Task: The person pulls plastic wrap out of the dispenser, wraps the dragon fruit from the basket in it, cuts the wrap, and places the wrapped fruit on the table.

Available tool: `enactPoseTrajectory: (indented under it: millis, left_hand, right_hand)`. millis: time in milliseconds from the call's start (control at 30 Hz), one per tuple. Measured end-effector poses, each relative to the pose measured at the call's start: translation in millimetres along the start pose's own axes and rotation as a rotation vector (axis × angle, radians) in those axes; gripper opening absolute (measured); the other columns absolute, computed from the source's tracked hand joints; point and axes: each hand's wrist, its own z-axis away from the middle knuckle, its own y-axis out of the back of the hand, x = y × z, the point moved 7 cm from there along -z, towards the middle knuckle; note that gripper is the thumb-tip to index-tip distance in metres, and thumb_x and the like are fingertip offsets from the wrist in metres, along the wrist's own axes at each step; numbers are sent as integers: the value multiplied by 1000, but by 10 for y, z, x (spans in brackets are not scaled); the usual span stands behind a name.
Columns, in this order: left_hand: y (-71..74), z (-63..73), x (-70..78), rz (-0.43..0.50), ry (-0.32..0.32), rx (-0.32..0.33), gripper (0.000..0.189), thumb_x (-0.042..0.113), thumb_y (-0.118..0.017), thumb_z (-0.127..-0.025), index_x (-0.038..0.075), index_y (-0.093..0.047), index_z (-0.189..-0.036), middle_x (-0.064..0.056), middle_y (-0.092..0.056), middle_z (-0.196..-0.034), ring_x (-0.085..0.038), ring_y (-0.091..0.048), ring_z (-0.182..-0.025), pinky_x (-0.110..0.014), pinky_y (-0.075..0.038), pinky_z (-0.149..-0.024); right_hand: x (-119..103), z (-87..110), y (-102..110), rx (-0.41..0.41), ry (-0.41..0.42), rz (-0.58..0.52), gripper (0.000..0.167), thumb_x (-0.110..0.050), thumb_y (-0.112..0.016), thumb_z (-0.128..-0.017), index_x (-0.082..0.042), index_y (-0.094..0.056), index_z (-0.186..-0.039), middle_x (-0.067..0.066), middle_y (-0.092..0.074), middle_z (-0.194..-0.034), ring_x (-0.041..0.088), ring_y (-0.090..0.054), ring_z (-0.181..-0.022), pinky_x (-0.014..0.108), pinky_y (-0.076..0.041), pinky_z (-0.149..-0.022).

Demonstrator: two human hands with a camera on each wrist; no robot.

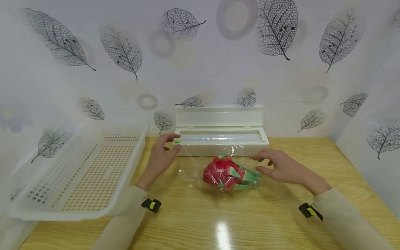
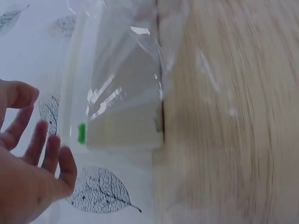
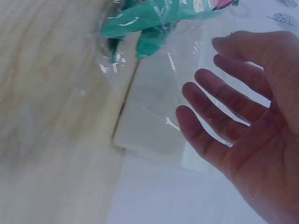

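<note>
Left grip, right grip both relaxed, dragon fruit lying crosswise, green tips rightward

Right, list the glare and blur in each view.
Head: a bright glare streak on the table near the bottom edge, plus small glints on the plastic film over the red fruit; left wrist: hard white reflections on the film across the box; right wrist: scattered glints on the film, with the table's wood grain blurred at left.

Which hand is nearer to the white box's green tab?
Left. The left hand is close beside the green tab, at the left end of the white box; the right hand is near the box's right end.
</note>
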Motion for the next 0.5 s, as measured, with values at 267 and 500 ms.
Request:
enactPoseTrajectory:
  millis: [267,500]
  left_hand:
    - [-8,-85,-316,-207,113,-94,69,33,-77,-88,20,-47,-149,-17,-18,-166,-47,-16,-152,-74,-29,-114]
    - [-54,-143,-464,-147,122,-166,63,33,-77,-90,27,-50,-146,-16,-7,-169,-48,-12,-154,-77,-26,-114]
  right_hand:
    - [-245,-310,154,90,149,47,22,-8,-67,-96,-9,-74,-118,4,-74,-109,7,-64,-84,35,-59,-72]
    - [-475,-746,140,27,204,56,25,-14,-65,-98,-7,-72,-121,7,-74,-114,19,-69,-98,41,-58,-82]
